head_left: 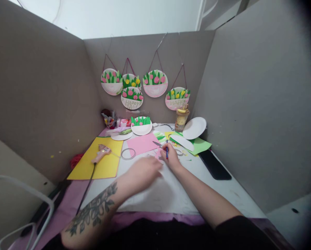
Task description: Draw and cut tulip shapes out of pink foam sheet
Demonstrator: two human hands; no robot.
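Note:
My right hand point(171, 157) is closed around a blue pen point(167, 151), which stands nearly upright. Dark scissor blades point(156, 143) point left just beyond that hand; whether they lie on the table or are held too, I cannot tell. Small pink paper pieces point(157, 153) are by its fingertips. Motion blurs my left hand point(147, 172), which reaches over the white tabletop close to the pink scraps; its grip cannot be made out. Behind both hands lies a pink paper sheet point(142, 143).
On the left, a glue gun point(101, 153) with its cord rests on yellow paper point(93, 170). Tape rings point(128, 153), a paper plate with flowers point(141, 128), a drink cup point(181, 119), green paper point(200, 146) and a black phone point(214, 165) surround the work area. Decorated plates point(155, 91) hang behind.

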